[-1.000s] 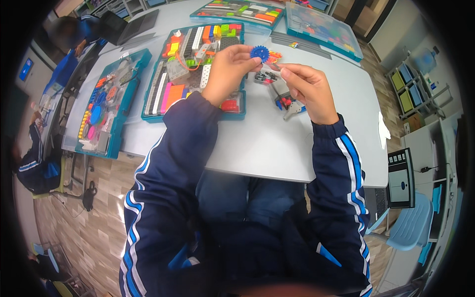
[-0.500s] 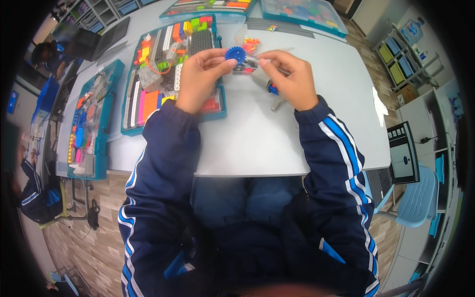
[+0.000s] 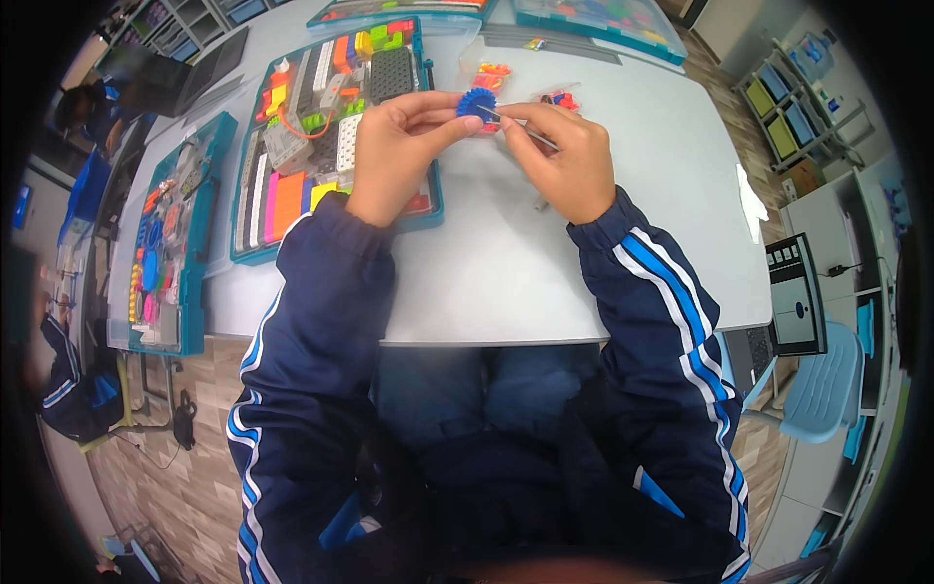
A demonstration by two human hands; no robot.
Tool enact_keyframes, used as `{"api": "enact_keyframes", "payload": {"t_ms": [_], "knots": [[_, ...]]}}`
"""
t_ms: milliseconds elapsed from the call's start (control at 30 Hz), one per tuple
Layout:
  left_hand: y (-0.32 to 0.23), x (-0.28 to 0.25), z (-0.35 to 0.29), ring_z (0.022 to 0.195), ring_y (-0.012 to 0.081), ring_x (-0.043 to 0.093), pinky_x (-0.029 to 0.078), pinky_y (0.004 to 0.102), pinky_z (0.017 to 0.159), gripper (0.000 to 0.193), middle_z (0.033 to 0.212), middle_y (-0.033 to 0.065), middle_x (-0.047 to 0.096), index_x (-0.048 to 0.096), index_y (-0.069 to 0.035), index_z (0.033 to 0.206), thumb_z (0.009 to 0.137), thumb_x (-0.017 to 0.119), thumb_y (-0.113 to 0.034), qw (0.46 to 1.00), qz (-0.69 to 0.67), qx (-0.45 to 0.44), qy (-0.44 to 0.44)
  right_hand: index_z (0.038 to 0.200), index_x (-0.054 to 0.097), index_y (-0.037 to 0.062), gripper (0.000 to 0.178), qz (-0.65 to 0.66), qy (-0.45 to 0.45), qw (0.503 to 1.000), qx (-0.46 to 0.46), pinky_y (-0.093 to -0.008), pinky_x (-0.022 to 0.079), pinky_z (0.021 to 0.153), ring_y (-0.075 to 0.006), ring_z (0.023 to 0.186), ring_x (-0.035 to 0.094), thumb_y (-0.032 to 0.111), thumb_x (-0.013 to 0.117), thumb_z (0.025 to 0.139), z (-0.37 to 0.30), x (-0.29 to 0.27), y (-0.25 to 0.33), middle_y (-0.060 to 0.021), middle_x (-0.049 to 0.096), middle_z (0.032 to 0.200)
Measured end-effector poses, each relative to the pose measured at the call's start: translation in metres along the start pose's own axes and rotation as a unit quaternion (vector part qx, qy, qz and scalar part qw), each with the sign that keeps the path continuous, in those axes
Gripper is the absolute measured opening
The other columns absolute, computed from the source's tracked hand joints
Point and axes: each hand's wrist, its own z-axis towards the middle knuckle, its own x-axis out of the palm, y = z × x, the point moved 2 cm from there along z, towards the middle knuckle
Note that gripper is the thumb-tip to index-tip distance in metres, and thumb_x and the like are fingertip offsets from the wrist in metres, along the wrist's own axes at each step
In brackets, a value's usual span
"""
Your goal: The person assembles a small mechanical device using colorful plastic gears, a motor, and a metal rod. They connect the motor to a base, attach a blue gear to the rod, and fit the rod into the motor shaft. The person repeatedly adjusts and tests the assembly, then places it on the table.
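Observation:
Above the white table, my left hand point(image 3: 401, 141) pinches a blue toothed gear wheel point(image 3: 474, 100) between thumb and fingers. My right hand point(image 3: 569, 161) is closed on a thin grey rod point(image 3: 533, 135), gripped between thumb and index finger. The rod's tip is at the middle of the gear; whether it is in the hole cannot be made out. Behind the hands lie small clear containers, one with orange and yellow pieces point(image 3: 491, 76), another with red and dark pieces point(image 3: 561, 99). A small grey end of something point(image 3: 541, 203) shows below my right hand, mostly hidden.
To the left lies an open teal case point(image 3: 434, 200) of colourful building parts, and past it another teal case point(image 3: 191, 292). More parts boxes point(image 3: 603, 37) stand at the table's far side. A laptop point(image 3: 793, 292) and a blue chair point(image 3: 822, 384) are at the right.
My right hand has brought the grey rod up against the gear. The gear has shifted slightly right, and the container of red and dark pieces now shows behind my right hand.

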Motion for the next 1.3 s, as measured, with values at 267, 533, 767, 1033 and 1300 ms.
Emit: {"api": "enact_keyframes", "payload": {"t_ms": [267, 533, 767, 1033, 1300], "knots": [[0.0, 0.002, -0.001, 0.084, 0.0114, 0.067, 0.051, 0.0215, 0.078, 0.025, 0.092, 0.0107, 0.072, 0.067, 0.005, 0.104, 0.082, 0.072, -0.004, 1.0, -0.008, -0.004, -0.008, 0.094, 0.07, 0.0031, 0.014, -0.034, 0.007, 0.999, -0.016, -0.0263, 0.047, 0.052, -0.0156, 0.056, 0.06, 0.011, 0.065, 0.084, -0.001, -0.004, 0.002, -0.0094, 0.066, 0.071], [0.002, 0.002, -0.001, 0.082, 0.0091, 0.065, 0.05, 0.0206, 0.072, 0.03, 0.092, 0.0089, 0.071, 0.065, 0.006, 0.109, 0.082, 0.073, -0.004, 1.0, -0.009, 0.004, -0.003, 0.093, 0.07, 0.003, 0.014, -0.055, 0.01, 0.998, -0.029, -0.026, 0.044, 0.049, -0.0149, 0.05, 0.056, 0.012, 0.066, 0.084, -0.002, -0.005, 0.003, -0.0083, 0.063, 0.064], [-0.002, 0.004, -0.005, 0.078, 0.0074, 0.064, 0.049, 0.0188, 0.069, 0.031, 0.09, 0.0074, 0.07, 0.065, 0.005, 0.111, 0.081, 0.073, -0.003, 0.999, 0.047, 0.019, -0.004, 0.093, 0.07, 0.0033, 0.014, -0.034, 0.007, 0.999, -0.028, -0.0265, 0.043, 0.049, -0.015, 0.049, 0.055, 0.013, 0.066, 0.084, -0.002, -0.003, 0.004, -0.0097, 0.063, 0.064], [-0.001, 0.007, -0.007, 0.078, 0.0076, 0.065, 0.049, 0.0187, 0.069, 0.024, 0.087, 0.007, 0.071, 0.068, 0.003, 0.104, 0.081, 0.073, -0.002, 0.996, 0.069, 0.042, -0.027, 0.093, 0.07, 0.0052, 0.014, -0.045, 0.013, 0.998, -0.041, -0.0287, 0.047, 0.052, -0.0188, 0.052, 0.061, 0.014, 0.066, 0.083, -0.006, -0.002, -0.001, -0.0104, 0.066, 0.07], [-0.004, 0.008, -0.006, 0.08, 0.0077, 0.065, 0.048, 0.0191, 0.072, 0.028, 0.092, 0.0064, 0.071, 0.068, 0.004, 0.106, 0.08, 0.074, -0.004, 0.995, 0.097, 0.019, -0.02, 0.087, 0.068, 0.0074, 0.01, -0.053, -0.013, 0.996, -0.072, -0.0307, 0.05, 0.054, -0.0213, 0.058, 0.065, 0.016, 0.064, 0.083, -0.007, 0.004, -0.01, -0.0072, 0.067, 0.073]]}}
